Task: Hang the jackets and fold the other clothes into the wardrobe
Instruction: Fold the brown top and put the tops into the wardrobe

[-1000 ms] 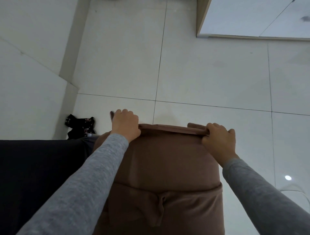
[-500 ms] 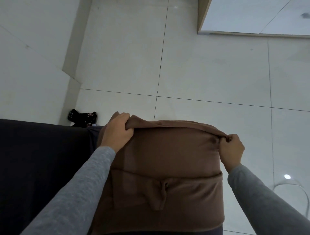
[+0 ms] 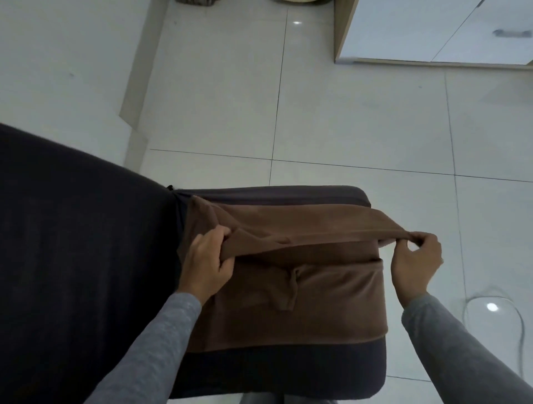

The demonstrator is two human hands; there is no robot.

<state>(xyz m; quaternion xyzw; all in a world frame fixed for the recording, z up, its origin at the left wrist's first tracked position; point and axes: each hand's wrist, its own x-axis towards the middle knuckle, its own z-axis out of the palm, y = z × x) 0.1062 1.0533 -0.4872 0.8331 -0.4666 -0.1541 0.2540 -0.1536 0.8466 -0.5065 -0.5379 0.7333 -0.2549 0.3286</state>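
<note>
A brown garment (image 3: 291,291) with a drawstring at its middle lies across a dark cushioned seat (image 3: 285,372). My left hand (image 3: 206,263) grips the left end of its far edge, lifted and drawn toward me. At the right end of that same edge, my right hand (image 3: 415,261) pinches the cloth between fingers and thumb. The lifted edge stretches taut between both hands above the lower layer. The white wardrobe (image 3: 432,31) stands at the upper right, and only its lower corner shows.
A large dark upholstered surface (image 3: 72,259) fills the left side. White tiled floor (image 3: 331,115) spreads ahead. A white cable (image 3: 516,323) curls on the floor at right. Some cloth and a round object (image 3: 199,2) show at the top edge.
Both hands have lifted the garment's far edge and pulled it back toward me over the lower part. The view has tilted up, so more of the seat and floor shows.
</note>
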